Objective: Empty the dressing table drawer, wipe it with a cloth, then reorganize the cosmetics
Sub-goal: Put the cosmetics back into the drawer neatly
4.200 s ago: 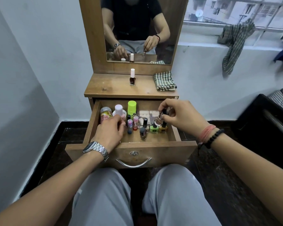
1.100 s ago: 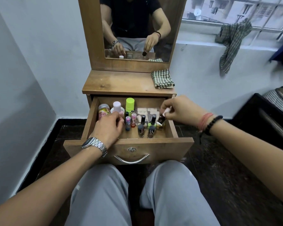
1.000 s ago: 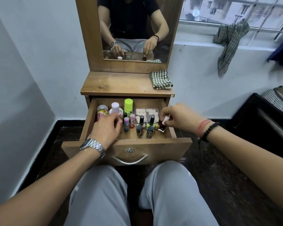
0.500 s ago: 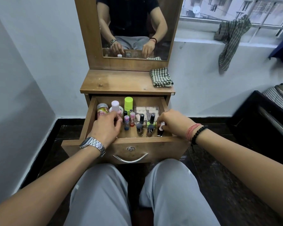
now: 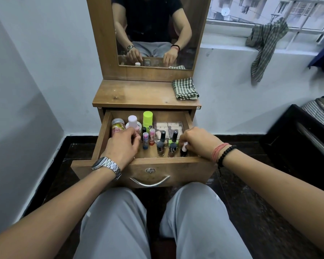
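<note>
Right hand (image 5: pixel 196 142): fingers pinch the white cap of one dark nail polish bottle (image 5: pixel 184 150), standing at the front right corner of the open wooden drawer (image 5: pixel 150 171). Left hand (image 5: pixel 123 146): fingers curled inside the drawer's left side; whether it holds anything cannot be told. Between the hands: four black-capped polish bottles, two small pink-capped bottles. Behind: one gold-labelled jar (image 5: pixel 117 126), one pink-capped bottle (image 5: pixel 132 122), one lime-green-capped tube (image 5: pixel 147 119). On the tabletop: one folded green checked cloth (image 5: pixel 184 89).
</note>
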